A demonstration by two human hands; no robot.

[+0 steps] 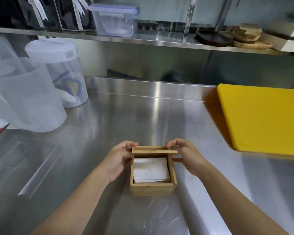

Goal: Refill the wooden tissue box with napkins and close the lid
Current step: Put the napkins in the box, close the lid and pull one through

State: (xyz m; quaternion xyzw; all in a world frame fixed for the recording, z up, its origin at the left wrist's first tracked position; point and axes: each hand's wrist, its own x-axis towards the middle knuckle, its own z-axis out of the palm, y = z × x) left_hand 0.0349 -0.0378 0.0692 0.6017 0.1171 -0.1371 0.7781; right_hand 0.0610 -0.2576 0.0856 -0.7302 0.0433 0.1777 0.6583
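Observation:
A small wooden tissue box [152, 189] stands on the steel counter in front of me, its top mostly uncovered. A stack of white napkins [150, 169] lies inside it. The thin wooden lid [154, 151] sits across the box's far edge, covering only a narrow strip. My left hand [120, 160] rests against the box's left side with its fingertips on the lid's left end. My right hand [185, 157] is at the right side, fingertips pinching the lid's right end.
A yellow cutting board [263, 119] lies at the right. Translucent plastic containers [25, 97] stand at the left. A shelf above holds a clear lidded tub [115, 19] and wooden plates [246, 36]. The steel counter [126, 116] stretches beyond the box.

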